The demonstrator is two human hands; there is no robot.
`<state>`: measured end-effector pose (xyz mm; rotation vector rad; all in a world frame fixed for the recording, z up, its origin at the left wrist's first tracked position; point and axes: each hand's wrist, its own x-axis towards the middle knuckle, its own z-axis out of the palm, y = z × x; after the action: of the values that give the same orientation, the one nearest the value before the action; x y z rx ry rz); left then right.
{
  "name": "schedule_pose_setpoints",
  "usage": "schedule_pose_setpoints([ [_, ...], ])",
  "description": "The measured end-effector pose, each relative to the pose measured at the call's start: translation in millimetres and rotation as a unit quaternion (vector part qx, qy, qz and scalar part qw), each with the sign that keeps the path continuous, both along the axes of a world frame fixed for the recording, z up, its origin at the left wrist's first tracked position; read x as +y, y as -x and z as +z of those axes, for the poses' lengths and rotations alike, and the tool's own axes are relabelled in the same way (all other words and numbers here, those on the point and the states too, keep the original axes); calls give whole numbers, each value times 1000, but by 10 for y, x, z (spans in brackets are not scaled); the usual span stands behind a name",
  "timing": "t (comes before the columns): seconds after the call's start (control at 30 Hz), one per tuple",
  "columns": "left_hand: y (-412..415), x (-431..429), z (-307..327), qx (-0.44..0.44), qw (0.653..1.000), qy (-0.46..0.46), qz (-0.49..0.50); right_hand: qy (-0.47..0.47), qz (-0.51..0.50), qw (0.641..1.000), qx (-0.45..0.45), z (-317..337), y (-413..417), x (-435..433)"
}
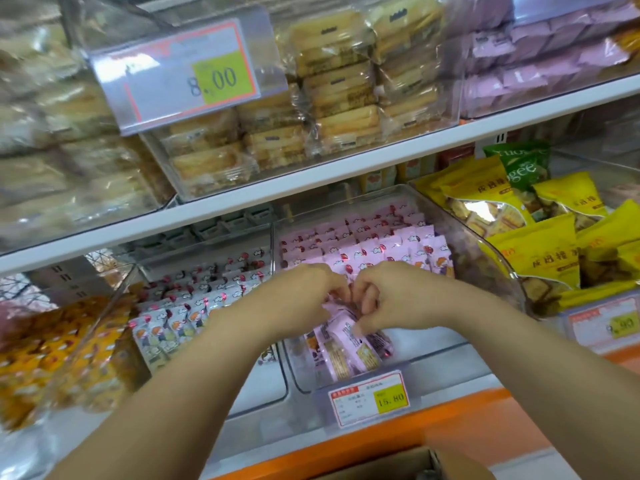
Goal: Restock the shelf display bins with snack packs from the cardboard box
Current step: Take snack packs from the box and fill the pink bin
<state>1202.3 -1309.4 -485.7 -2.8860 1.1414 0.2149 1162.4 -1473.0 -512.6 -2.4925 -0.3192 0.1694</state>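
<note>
Both hands, left hand (304, 292) and right hand (391, 296), are held together over the clear middle bin (408, 370), fingers pinched on pink snack packs (349, 344) at its front. A price tag (369, 398) reading "15.80" is fixed to that bin; a larger tag (183, 74) above reads "8.00". A corner of the cardboard box (398, 465) is seen at the lower edge, below the orange shelf edge (485, 420).
</note>
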Motion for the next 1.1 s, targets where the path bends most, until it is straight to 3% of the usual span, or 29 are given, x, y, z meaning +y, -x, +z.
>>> schedule_pose_setpoints([
  [0.2, -26, -3, -95, -20, 999, -39, 9, 70, -24, 997, -23, -123, 60, 187],
  [0.4, -46, -20, -55, -1, 1000, -15, -6, 8, -31, 999, 14, 122, 113, -117],
  [0.5, -18, -87, 9, 14, 999, 37, -8, -100, -31, 993, 53, 245, 200, -400],
  [0.63, 16, -211, 62, 91, 981, 168, 40, -174, -55, 980, 74, 265, 363, -673],
  [0.73, 45, -283, 82, 131, 961, 239, 51, -154, -63, 985, 42, 294, 508, -822],
  [0.9, 130, -354, 75, 143, 949, 273, 71, -111, -114, 984, -81, 324, 636, -916],
  [0.97, 158, -374, 51, 153, 915, 353, 122, -129, -163, 968, -138, 309, 636, -958],
  [1.0, 177, -383, 43, 178, 878, 415, 158, -165, -198, 953, -160, 293, 637, -978],
  [1.1, 256, -438, 17, 294, 722, 575, 248, -324, -285, 883, -185, 222, 651, -969],
])
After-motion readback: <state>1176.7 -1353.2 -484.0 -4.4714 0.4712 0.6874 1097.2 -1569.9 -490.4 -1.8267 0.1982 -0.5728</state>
